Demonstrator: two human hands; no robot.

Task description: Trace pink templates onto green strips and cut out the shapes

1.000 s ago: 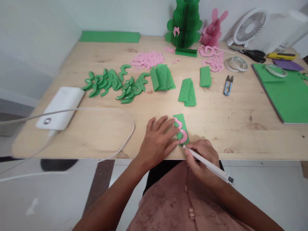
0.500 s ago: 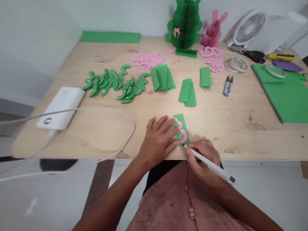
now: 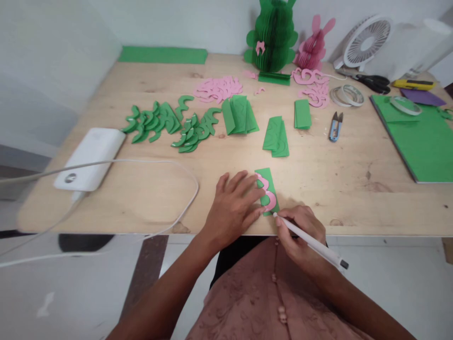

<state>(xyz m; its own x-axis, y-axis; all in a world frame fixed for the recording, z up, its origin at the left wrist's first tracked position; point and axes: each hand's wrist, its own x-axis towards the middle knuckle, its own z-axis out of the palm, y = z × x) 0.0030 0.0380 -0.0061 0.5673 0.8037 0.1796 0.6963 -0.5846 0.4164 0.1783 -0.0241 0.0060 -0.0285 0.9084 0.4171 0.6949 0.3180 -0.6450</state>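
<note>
A pink curved paper cutout (image 3: 271, 201) lies on a small green paper piece (image 3: 268, 176) near the table's front edge. My left hand (image 3: 235, 203) rests flat with fingers spread, its fingertips pressing the cutout and the green paper from the left. In my right hand (image 3: 300, 229) is a white pen (image 3: 313, 243), gripped between thumb and fingers. Its tip is at the lower right of the cutout, by the green paper's bottom edge. Beyond my hands lie green folded papers with drawn curves (image 3: 276, 137).
Green cutouts (image 3: 193, 133) and pink cutouts (image 3: 219, 89) lie in piles. Blue thread snips (image 3: 335, 127), tape rolls (image 3: 348, 95) and scissors (image 3: 373, 81) are at the right. A white power bank (image 3: 90, 158) with a cable sits left. Honeycomb paper figures (image 3: 272, 40) stand behind.
My right hand and the pen have shifted slightly to the right, the tip moving a little along the cutout's lower end. My left hand stays in place on the papers.
</note>
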